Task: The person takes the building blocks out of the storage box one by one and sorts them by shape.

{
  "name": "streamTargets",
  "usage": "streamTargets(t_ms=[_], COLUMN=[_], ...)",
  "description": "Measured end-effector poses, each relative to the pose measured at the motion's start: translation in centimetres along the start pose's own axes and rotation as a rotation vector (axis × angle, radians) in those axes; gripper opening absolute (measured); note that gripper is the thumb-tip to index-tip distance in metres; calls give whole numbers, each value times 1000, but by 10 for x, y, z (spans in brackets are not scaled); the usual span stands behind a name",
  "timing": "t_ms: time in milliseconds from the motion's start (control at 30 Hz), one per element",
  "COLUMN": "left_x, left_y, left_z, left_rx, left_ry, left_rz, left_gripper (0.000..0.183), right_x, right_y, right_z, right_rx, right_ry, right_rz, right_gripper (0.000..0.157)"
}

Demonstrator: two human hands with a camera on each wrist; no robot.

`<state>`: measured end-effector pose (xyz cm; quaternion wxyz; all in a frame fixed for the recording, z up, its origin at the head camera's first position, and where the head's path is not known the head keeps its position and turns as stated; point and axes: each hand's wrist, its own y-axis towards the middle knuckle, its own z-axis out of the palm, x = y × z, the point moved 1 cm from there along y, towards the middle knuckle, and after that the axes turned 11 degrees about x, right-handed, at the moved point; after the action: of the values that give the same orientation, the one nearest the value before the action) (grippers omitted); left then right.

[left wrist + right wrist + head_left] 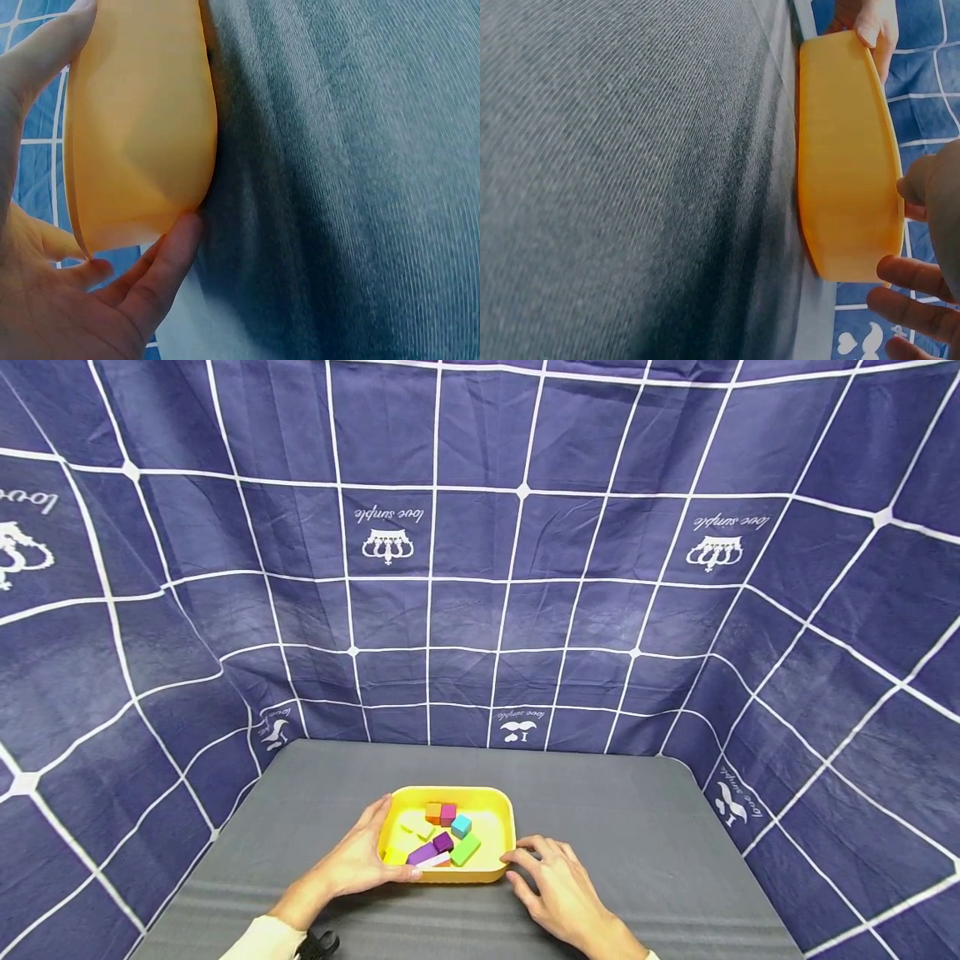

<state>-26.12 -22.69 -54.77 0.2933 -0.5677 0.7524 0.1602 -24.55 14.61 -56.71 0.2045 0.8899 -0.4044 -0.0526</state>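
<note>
A yellow plastic tray [491, 876] with rounded corners sits on the grey surface and carries several coloured blocks. The left hand [358, 857] holds its near left corner, thumb along the front wall and fingers against the left side. In the left wrist view, fingertips [182, 232] touch the tray wall [146, 127]. Beside the near right corner is the right hand [558, 889], its fingers spread and loosely bent at the rim. From the right wrist view, whether its thumb presses the tray [847, 165] is hard to tell.
Inside the tray lie a green block [466, 849], a light blue cube [461, 826], an orange cube [433, 812] and purple pieces. A dark blue cloth [480, 618] with white lines hangs behind and at both sides of the grey surface [645, 827].
</note>
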Motion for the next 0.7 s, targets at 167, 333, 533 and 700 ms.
streamTargets(t_ms=[167,333,533,700], left_x=[-6,-13,-20,-22], left_y=[4,8,15,17], left_z=[5,11,17,22], left_rx=[-2,-3,-4,-4], left_ry=[-6,-13,-21,-21], left_rz=[7,12,32,39], left_gripper=[148,148,148,148], right_x=[-5,-10,-15,-18], right_y=[-4,-8,-13,-15], right_z=[-2,-5,-8,-10], right_rx=[-31,-42,-48,-60], right_ry=[0,-20,-42,-42], right_rz=[-2,15,42,53], right_gripper=[28,26,24,23])
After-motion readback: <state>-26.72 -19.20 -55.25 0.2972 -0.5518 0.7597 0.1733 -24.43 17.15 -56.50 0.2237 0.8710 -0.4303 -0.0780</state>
